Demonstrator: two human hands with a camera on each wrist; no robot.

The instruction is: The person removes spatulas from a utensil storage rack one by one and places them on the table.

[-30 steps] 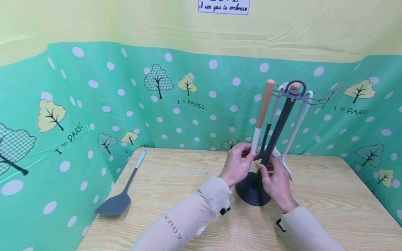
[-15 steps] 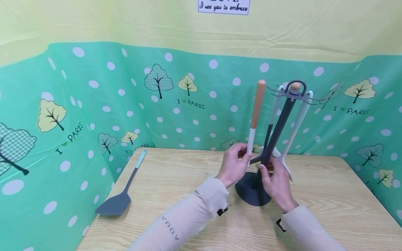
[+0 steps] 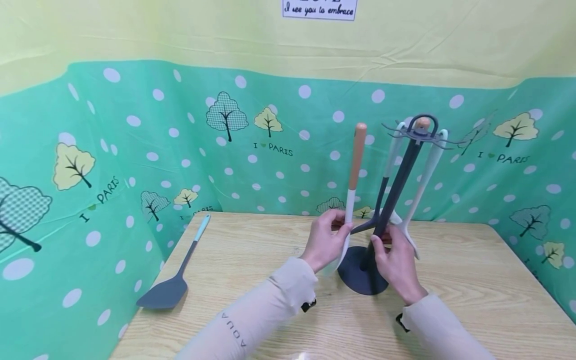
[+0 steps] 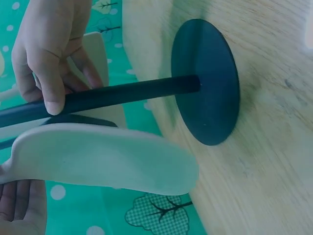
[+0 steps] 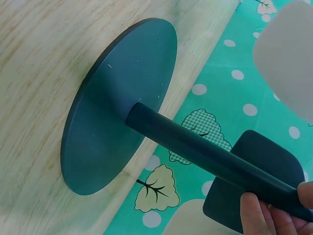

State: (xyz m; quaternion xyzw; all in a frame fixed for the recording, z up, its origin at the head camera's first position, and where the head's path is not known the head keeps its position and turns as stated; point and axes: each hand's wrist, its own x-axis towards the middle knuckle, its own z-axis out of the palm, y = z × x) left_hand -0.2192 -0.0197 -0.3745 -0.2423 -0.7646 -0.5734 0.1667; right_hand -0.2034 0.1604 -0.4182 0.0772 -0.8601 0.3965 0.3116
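My left hand (image 3: 323,241) pinches a white spatula (image 3: 357,157) with a wooden handle by its white neck, the handle pointing up. Its broad pale head (image 4: 105,159) hangs downward, beside the post in the left wrist view. The right hand (image 3: 398,261) grips the black post (image 5: 190,147) of a utensil stand, thumb and fingers round it. The stand's round base (image 3: 353,282) rests on the table. From its hook ring (image 3: 420,134) hang a mint-handled utensil with a dark head (image 5: 274,152) and a pale utensil (image 3: 425,175); a wooden handle end shows behind the ring.
A dark turner (image 3: 168,291) with a light blue handle lies at the left of the wooden table (image 3: 252,260). A green and yellow patterned cloth (image 3: 279,120) hangs behind the table and along both sides.
The left hand has moved left and slightly down with the white spatula, away from the hook ring. The right hand stays on the post.
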